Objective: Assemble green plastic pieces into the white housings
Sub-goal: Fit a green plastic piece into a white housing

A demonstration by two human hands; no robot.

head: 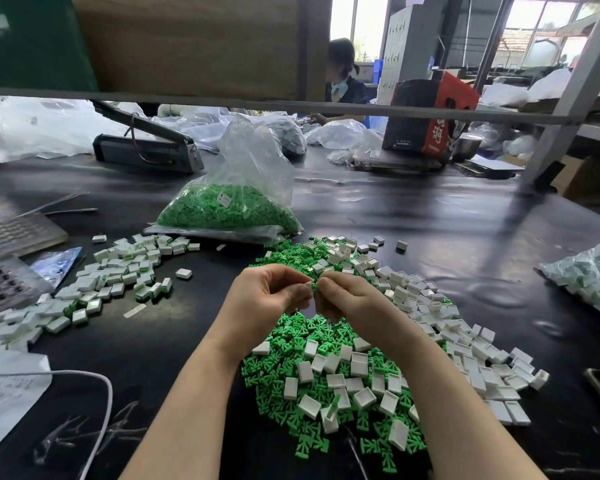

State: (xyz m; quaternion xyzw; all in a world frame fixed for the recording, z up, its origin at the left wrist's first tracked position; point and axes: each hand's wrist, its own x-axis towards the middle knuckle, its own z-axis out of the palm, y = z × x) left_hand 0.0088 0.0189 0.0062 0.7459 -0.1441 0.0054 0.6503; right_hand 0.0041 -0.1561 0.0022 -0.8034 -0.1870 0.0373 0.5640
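Green piece (pixel 314 286) between both hands' fingertips (pixel 305 285)

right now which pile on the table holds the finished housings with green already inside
The pile of white housings left of the hands: green shows at their edges. The pile in front is loose green pieces and empty housings.

hands: left (pixel 269 296) and right (pixel 347 297) pinch one green piece (pixel 314 286) | over the mixed pile (pixel 343 375); black table (pixel 187 341)
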